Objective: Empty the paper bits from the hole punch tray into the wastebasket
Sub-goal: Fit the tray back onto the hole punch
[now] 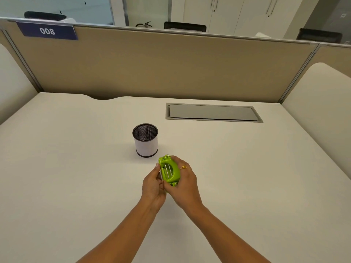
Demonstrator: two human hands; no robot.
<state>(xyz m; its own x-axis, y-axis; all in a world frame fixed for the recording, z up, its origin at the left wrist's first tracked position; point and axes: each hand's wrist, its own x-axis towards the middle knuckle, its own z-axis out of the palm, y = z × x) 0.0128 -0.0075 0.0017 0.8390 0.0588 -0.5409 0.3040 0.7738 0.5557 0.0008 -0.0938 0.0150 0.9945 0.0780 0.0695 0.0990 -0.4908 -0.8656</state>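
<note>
A small green hole punch (170, 170) is held on its side above the white desk, just right of and nearer than the wastebasket. My right hand (185, 184) wraps around its back and right side. My left hand (153, 186) grips its left side, fingers on the base where the tray sits; the tray itself is hidden by the fingers. The wastebasket (145, 141) is a small round black mesh can with a white wrap, upright and open at the top, a hand's width beyond my hands.
The white desk (76, 168) stretches wide on both sides. A grey cable hatch (212, 112) is set into the desk at the back right. A beige partition (171, 63) with a blue "008" sign closes off the far edge.
</note>
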